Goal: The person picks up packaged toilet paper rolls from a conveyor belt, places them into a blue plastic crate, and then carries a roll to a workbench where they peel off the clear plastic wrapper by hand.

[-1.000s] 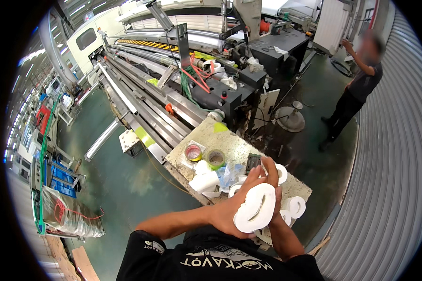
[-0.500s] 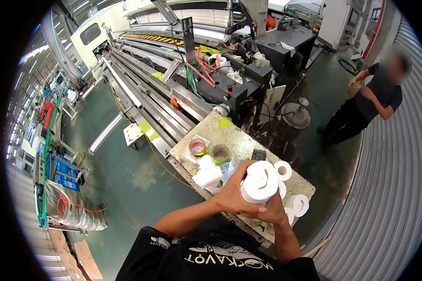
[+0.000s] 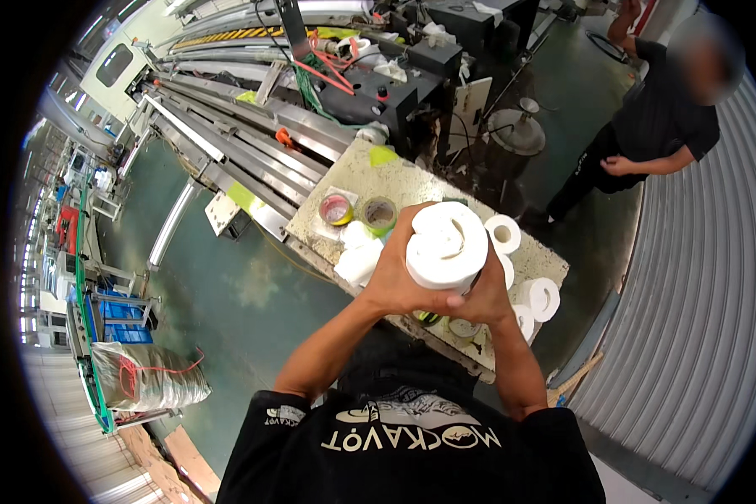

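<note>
Between my two hands is a thick white paper roll point(image 3: 448, 244), held up above the worktable with its end facing me. My left hand point(image 3: 396, 275) wraps around its left side, and my right hand point(image 3: 485, 296) grips it from the right and below. The core of the roll looks squashed, with a curved slit. Just beyond and beside my right hand, several smaller white rolls stand on the table, among them one with a round hole point(image 3: 504, 233) and another at the right edge point(image 3: 540, 298). Left of my hands lie two tape rolls point(image 3: 336, 210) point(image 3: 380, 215) and crumpled white material point(image 3: 359, 259).
The speckled worktable point(image 3: 344, 178) adjoins a long machine with metal rails point(image 3: 235, 151). Another person point(image 3: 659, 118) in dark clothes stands at the right, beside a corrugated metal shutter point(image 3: 672, 336). A wrapped bundle with red cord point(image 3: 155, 375) sits at the lower left.
The view has shifted, and the white roll is nearer and more upright toward me, still in both hands. At the right, the other person has come closer and raised an arm.
</note>
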Demonstrator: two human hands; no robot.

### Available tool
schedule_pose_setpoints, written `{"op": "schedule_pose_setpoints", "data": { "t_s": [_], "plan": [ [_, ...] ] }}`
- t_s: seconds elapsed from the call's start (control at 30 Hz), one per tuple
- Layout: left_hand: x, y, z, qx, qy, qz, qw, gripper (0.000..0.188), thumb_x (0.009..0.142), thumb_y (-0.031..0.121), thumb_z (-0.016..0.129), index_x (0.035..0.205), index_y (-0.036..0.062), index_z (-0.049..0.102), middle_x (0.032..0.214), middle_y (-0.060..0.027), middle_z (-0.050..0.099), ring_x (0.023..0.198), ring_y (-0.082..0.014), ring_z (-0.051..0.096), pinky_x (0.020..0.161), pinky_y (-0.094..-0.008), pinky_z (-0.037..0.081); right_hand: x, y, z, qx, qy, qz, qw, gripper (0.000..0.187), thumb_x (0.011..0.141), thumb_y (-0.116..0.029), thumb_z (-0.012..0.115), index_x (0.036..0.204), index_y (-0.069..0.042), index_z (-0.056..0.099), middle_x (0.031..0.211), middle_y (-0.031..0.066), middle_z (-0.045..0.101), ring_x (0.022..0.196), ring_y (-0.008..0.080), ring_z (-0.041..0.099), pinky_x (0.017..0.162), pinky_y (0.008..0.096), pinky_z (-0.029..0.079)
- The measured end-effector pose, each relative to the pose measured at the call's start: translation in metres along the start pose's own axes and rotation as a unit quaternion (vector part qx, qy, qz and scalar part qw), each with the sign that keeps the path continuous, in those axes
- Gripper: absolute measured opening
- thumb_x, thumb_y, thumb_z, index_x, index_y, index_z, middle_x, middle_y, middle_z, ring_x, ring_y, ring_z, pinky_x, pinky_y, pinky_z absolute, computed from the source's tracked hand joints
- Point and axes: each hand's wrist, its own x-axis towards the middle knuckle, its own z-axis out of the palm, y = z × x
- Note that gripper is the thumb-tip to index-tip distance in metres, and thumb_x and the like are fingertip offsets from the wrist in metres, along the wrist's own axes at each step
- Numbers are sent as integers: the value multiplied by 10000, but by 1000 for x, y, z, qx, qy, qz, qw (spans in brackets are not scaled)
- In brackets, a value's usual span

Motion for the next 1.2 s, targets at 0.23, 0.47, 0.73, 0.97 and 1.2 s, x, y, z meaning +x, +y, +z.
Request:
{"op": "schedule_pose_setpoints", "data": {
  "t_s": [0.23,0.47,0.73,0.97,1.2],
  "plan": [
    [-16,8,-5,70,-105,17,992,1251,543,270,957,1491,13,182,1428,-161,380,1341,-274,401,1118,-407,328,1,-31,-31,100,-163,19,981,1180,652,-197,874,1559,17,150,1574,177,286,1444,238,304,1175,370,238],
    [-22,-5,5,273,15,198,941,1071,570,150,909,1440,7,300,1347,-206,444,1236,-388,461,1054,-460,388,7,-54,-23,127,-106,64,984,582,914,-52,529,1465,63,382,1361,136,545,1234,163,518,1059,305,390],
    [-27,-2,11,334,43,218,916,1080,583,144,908,1446,-7,276,1372,-204,419,1264,-372,432,1057,-445,379,4,-54,-26,65,-97,66,991,534,919,-54,525,1435,52,435,1283,120,595,1138,138,568,984,287,449],
    [-29,-2,12,324,51,224,918,1070,586,123,912,1445,-16,289,1357,-192,412,1273,-346,427,1056,-423,381,5,-55,-22,90,-62,100,989,520,880,-21,581,1389,39,488,1238,107,617,1108,128,587,972,292,473],
    [-26,-6,10,361,38,219,906,1069,537,105,922,1433,9,345,1339,-203,427,1247,-370,435,1029,-437,402,11,-40,-23,59,-49,133,988,453,838,10,579,1288,25,541,1117,78,656,1012,119,618,904,283,498]
  ]
}}
